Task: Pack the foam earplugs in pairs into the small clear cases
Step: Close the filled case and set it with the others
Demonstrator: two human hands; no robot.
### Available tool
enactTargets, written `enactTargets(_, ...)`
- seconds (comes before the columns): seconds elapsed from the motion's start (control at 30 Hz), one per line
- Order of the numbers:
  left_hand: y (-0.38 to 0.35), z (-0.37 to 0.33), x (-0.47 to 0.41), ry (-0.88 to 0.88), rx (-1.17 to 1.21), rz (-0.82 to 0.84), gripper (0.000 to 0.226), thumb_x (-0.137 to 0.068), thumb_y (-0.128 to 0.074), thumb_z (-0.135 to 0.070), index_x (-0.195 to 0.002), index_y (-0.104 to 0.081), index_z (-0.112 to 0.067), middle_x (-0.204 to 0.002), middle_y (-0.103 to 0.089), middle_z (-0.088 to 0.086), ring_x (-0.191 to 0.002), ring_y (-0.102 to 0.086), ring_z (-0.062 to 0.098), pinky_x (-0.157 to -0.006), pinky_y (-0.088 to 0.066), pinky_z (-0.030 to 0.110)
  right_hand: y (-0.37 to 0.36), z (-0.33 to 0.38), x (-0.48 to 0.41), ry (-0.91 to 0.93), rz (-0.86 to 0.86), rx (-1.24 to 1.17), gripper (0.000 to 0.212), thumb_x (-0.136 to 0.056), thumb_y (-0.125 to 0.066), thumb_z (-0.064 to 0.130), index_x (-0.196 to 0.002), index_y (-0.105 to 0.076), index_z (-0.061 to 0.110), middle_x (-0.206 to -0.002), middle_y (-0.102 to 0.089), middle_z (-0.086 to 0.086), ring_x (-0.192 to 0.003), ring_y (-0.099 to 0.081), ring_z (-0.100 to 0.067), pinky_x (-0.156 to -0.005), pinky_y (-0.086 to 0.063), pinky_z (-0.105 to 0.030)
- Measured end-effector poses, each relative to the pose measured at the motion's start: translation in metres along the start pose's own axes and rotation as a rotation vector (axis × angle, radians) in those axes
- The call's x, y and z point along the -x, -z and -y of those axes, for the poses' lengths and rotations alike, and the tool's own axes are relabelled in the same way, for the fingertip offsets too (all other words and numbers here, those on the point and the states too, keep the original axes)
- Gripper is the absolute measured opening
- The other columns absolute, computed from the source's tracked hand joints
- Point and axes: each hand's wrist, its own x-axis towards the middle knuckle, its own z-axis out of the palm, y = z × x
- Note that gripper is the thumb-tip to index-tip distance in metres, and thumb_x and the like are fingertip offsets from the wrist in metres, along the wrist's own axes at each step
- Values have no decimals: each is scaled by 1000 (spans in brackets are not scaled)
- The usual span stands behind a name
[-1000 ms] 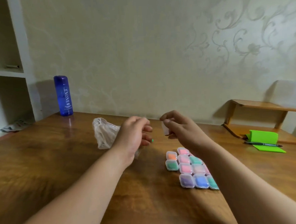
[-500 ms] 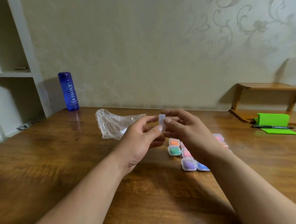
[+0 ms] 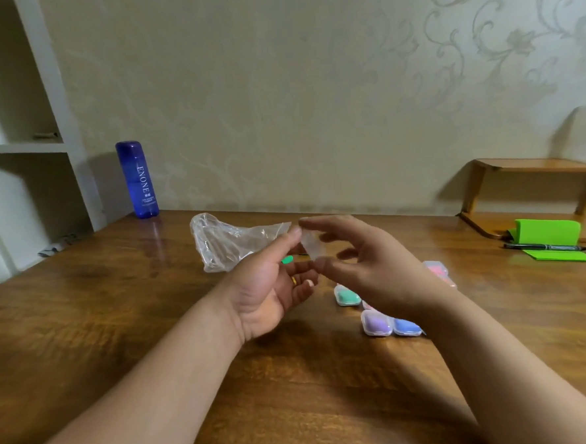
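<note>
The left hand [image 3: 271, 285] is curling its fingers, with the forefinger tip pressing on the upper edge of a small clear case [image 3: 313, 247]. The right hand [image 3: 366, 268] is pinching that same case between forefinger and thumb. The case is hanging in the air between the two hands, above the table [image 3: 119, 318]. Blur is hiding whether its lid is open.

The grip is looking thin, only fingertips on slick plastic. If the lid is being prised, the case could be springing out and skittering across the table. A green earplug [image 3: 287, 260] is showing just past the left hand's fingers, and I cannot tell whether they are holding it. If they are, it could be dropping while that hand is busy with the lid. The right wrist is hanging over the filled cases [image 3: 376, 323], so lowering it carelessly could be scattering them.

White shelving [image 3: 22, 145] is standing at the far left, with a blue bottle [image 3: 137, 180] upright at the table's back edge beside it. A crumpled plastic bag [image 3: 227, 243] is lying just beyond the left hand. The right hand is covering part of the filled cases. Well apart on the right, a green notepad [image 3: 548, 232] and a pen [image 3: 543, 247] are lying by a wooden rack [image 3: 535, 172]. Nothing is blocking the hands.
</note>
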Motion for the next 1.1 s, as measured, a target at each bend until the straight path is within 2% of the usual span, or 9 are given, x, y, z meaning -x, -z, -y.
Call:
enactTargets(0.1,-1,3,-1,-2,-181,-41,61,-98,-58,-67,-120,-67,-10,-82,-65,7,-62,-57,16,-50,-45,23,-4,-4,-3,-42,-39,-71,38,-98,-75,37,-136,-68,34,-120,-74,15,-110,-70,-4,-90,-59,-28)
enactTargets(0.17,-2,5,-2,-46,-314,-84,67,-100,-51,-71,-123,-66,-10,-95,-68,12,-70,-63,21,-56,-51,28,-2,-5,-4,-136,-100,-148,36,-96,-74,45,-128,-70,28,-108,-76,10,-99,-72,-6,-84,-60,-29)
enactTargets(0.3,-3,5,1,-233,-475,-28,32,-112,-51,-39,-137,-65,-26,-130,-66,18,-96,-72,27,-83,-61,39,-5,-9,-5,-299,-153,-329,39,-93,-72,55,-116,-72,23,-97,-76,5,-84,-72,-9,-71,-58,-27)
enactTargets(0.43,-5,5,5,-254,-493,27,27,-111,-56,-35,-135,-66,-30,-123,-72,18,-93,-73,25,-88,-63,44,-12,-11,-7,-346,-183,-403,44,-91,-68,64,-109,-73,23,-87,-74,5,-78,-70,-10,-71,-55,-33)
enactTargets(0.6,-15,17,3,-374,-720,-61,29,-116,-34,-42,-119,-63,-48,-102,-69,3,-81,-64,19,-76,-59,41,-29,-9,-8,-392,-249,-308,40,-101,-59,61,-101,-71,23,-91,-75,1,-83,-69,-17,-71,-52,-36)
enactTargets(0.7,-23,27,-4,-510,-844,-224,31,-114,-32,-36,-110,-62,-32,-92,-68,-4,-85,-64,15,-78,-53,40,-41,-3,-12,-448,-299,-309,41,-103,-55,58,-100,-70,20,-92,-73,-3,-86,-68,-22,-72,-52,-41)
enactTargets(0.83,-25,31,-10,-532,-885,-356,30,-114,-31,-32,-118,-60,-24,-103,-67,-5,-96,-63,14,-77,-49,30,-50,2,-14,-457,-314,-285,36,-106,-50,43,-92,-65,14,-92,-72,-11,-87,-68,-33,-78,-56,-50)
enactTargets(0.93,-24,29,-11,-560,-803,-437,36,-109,-31,-38,-122,-61,-22,-107,-62,-12,-98,-57,8,-77,-44,17,-49,6,-11,-417,-346,-325,30,-106,-46,29,-88,-65,16,-87,-69,-10,-77,-65,-27,-70,-53,-43)
enactTargets(1.1,-25,25,-10,-545,-529,-422,36,-108,-30,-45,-121,-58,-26,-102,-72,15,-78,-66,23,-67,-53,39,-38,9,-14,-391,-399,-203,28,-110,-49,35,-103,-70,17,-86,-72,-3,-76,-68,-18,-67,-57,-40)
